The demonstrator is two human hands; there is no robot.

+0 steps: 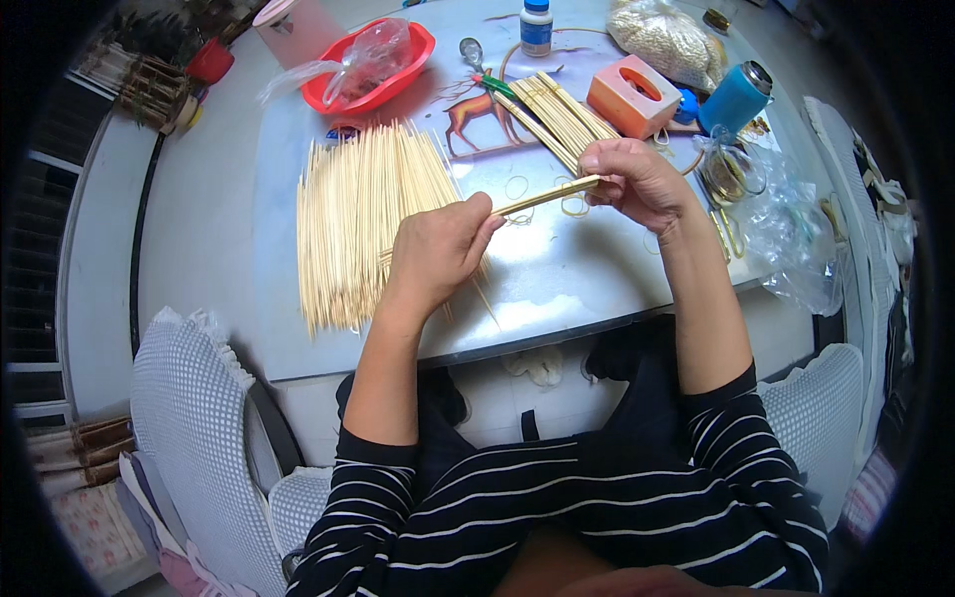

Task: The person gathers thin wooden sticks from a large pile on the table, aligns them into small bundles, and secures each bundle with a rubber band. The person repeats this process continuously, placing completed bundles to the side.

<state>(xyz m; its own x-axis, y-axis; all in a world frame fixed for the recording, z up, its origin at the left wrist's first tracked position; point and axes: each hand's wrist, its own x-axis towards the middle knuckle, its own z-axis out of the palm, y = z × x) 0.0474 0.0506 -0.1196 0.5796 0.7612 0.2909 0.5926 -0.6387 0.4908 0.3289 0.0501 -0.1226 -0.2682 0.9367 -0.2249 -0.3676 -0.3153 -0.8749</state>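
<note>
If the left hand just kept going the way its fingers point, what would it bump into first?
Probably the right hand: the left hand points up and to the right along the small stick bundle that both hands hold. Depth is hard to judge.

We note a dark, long-sleeved knit top with thin white horizontal stripes, the sleeves pushed up above the elbows so both forearms are bare. Dark trousers cover the lap. Our left hand point(435, 249) and right hand point(637, 179) carry no gloves, rings or watch.
</note>
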